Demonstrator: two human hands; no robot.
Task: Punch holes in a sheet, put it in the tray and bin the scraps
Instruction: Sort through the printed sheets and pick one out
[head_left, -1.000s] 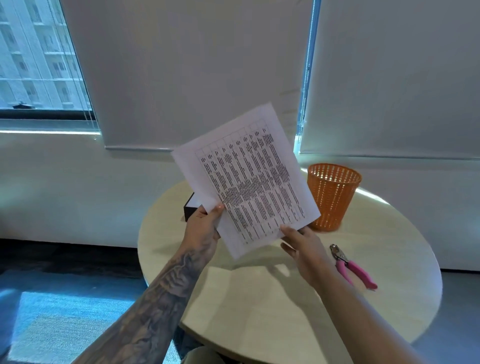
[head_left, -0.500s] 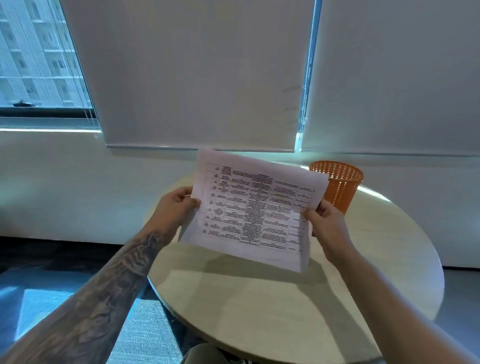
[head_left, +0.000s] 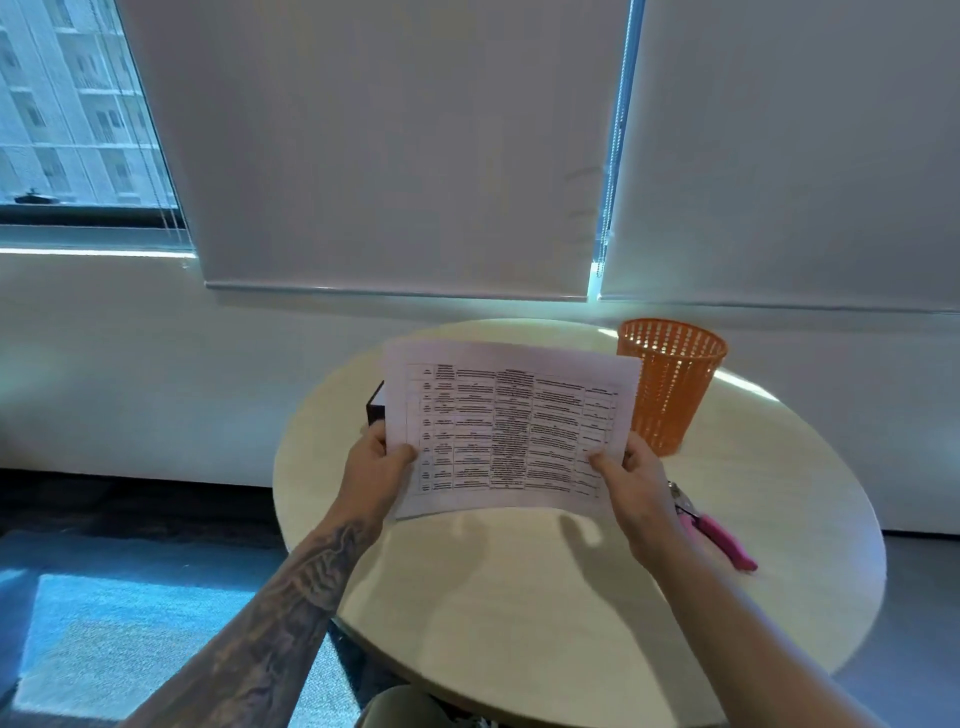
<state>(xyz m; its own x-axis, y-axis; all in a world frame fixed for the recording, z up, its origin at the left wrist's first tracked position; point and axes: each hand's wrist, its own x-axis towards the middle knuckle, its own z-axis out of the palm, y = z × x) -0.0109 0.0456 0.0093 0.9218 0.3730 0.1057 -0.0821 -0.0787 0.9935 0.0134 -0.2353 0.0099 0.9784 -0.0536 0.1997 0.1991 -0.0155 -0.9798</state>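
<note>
Both hands, left hand (head_left: 375, 464) and right hand (head_left: 635, 480), pinch the sheet (head_left: 511, 428) landscape; the punch (head_left: 714, 529) lies just right of the right hand (nearer).

Left hand (head_left: 375, 470) and right hand (head_left: 635, 480) raised, each grip pinched closed, forearms extended forward

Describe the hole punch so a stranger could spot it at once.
Start at the round pale wooden table and find the orange mesh plastic bin near its far right edge. Nearer the person, just beyond the right hand, lies the pink-handled metal plier-style hole punch, the only pink thing there.
</note>
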